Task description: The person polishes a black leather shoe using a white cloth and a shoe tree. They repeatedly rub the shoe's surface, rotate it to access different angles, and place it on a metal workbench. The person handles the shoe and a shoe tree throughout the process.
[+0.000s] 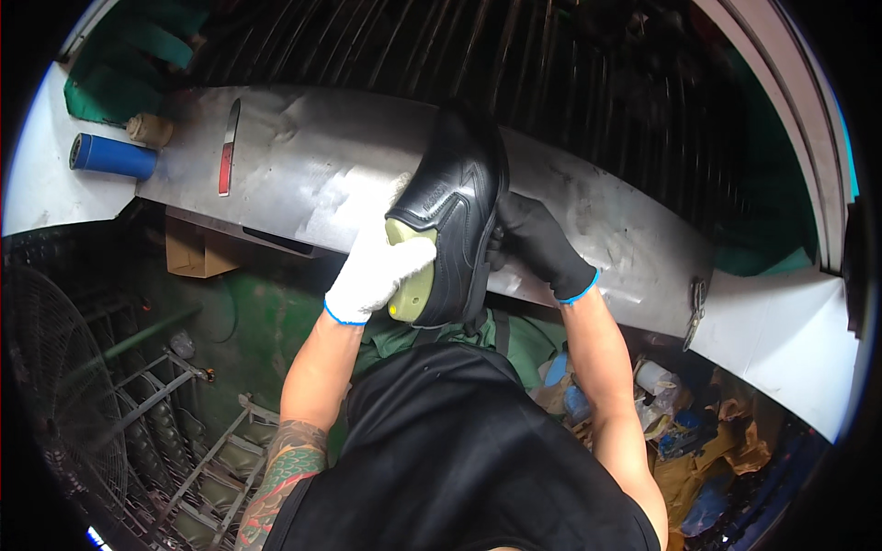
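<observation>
Black apron fabric (pixel 459 450) fills the lower middle of the view, closest to the lens, with both bare forearms rising from it; the left forearm carries a coloured tattoo. Above it, the left hand (pixel 372 271), in a white knitted glove with a blue cuff, wraps its fingers around the olive-green last (pixel 410 275) that sticks out of the heel opening of a black leather shoe (pixel 459 207). The right hand (pixel 537 243), in a black glove with a blue cuff, presses against the shoe's right side, fingers closed on the upper. The shoe is held upright, toe pointing up and away, in front of a curved sheet-metal bench top (pixel 606 220). On that metal surface, well to the left, lie a knife with a red handle (pixel 227 147), a blue cylinder (pixel 115 156) and a small tan roll (pixel 150 129) just beside the cylinder. A wire fan guard (pixel 64 386) sits at lower left, and crumpled paper and scraps (pixel 698 441) lie at lower right.
</observation>
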`<state>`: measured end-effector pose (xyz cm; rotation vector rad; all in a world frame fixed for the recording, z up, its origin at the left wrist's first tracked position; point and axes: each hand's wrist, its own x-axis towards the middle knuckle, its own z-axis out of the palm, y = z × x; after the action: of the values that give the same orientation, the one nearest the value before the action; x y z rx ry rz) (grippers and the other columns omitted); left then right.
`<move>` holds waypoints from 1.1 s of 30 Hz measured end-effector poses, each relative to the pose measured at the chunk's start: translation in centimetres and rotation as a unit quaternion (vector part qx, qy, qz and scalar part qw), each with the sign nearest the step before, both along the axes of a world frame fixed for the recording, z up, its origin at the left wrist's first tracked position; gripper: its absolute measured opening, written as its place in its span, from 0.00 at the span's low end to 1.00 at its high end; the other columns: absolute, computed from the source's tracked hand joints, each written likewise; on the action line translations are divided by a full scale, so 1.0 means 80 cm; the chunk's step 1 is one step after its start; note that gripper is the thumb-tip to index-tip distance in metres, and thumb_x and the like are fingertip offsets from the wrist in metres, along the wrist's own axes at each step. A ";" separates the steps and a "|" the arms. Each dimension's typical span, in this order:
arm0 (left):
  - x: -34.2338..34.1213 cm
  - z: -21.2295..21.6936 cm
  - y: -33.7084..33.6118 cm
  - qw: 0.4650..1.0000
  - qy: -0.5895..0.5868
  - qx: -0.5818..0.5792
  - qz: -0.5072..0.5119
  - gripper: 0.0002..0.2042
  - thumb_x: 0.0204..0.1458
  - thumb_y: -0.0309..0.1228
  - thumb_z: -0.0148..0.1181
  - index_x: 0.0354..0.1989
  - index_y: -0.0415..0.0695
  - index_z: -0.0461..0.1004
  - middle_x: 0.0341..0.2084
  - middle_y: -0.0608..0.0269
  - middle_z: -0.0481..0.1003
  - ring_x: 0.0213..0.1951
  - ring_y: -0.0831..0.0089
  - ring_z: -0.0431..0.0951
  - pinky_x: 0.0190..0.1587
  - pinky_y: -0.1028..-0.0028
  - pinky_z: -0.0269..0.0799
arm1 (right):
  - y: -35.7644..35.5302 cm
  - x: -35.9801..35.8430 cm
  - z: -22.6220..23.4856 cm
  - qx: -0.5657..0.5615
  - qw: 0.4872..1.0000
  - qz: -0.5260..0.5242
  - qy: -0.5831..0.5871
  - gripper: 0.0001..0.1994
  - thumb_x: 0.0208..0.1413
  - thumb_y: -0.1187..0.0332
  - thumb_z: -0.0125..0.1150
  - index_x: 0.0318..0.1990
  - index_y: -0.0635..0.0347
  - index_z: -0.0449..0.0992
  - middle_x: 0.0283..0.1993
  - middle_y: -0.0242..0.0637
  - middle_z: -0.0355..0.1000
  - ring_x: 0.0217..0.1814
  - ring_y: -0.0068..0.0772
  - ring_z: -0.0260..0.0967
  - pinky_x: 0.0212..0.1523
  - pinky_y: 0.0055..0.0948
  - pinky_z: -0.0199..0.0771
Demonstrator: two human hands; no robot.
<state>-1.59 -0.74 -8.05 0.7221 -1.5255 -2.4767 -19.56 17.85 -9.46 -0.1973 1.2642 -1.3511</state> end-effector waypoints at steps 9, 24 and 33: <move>-0.009 0.025 0.012 0.997 -0.055 -0.035 0.031 0.31 0.56 0.31 0.67 0.68 0.36 0.66 0.54 0.57 0.77 0.52 0.70 0.78 0.57 0.67 0.76 | 0.021 0.055 0.015 -0.049 0.992 -0.002 0.117 0.21 0.71 0.56 0.61 0.60 0.63 0.73 0.56 0.34 0.76 0.55 0.22 0.71 0.57 0.29 0.73; 0.032 0.072 0.059 0.978 0.054 -0.196 0.035 0.57 0.42 0.28 0.84 0.78 0.32 0.49 0.73 0.48 0.61 0.73 0.59 0.63 0.75 0.60 0.59 | -0.001 0.083 -0.009 -0.214 0.968 -0.126 -0.033 0.27 0.67 0.56 0.66 0.64 0.64 0.68 0.59 0.34 0.74 0.61 0.29 0.73 0.65 0.34 0.73; 0.023 0.074 0.033 0.843 0.117 -0.519 -0.083 0.42 0.42 0.23 0.76 0.71 0.35 0.67 0.72 0.46 0.66 0.73 0.53 0.65 0.74 0.60 0.58 | 0.032 0.089 0.045 -0.306 0.851 -0.207 -0.373 0.32 0.71 0.52 0.59 0.74 0.62 0.61 0.70 0.47 0.69 0.72 0.47 0.69 0.74 0.52 0.67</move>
<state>0.27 1.92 -2.17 0.0736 -2.4544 -1.3183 -12.42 20.37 -5.87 0.1758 0.1878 -1.9227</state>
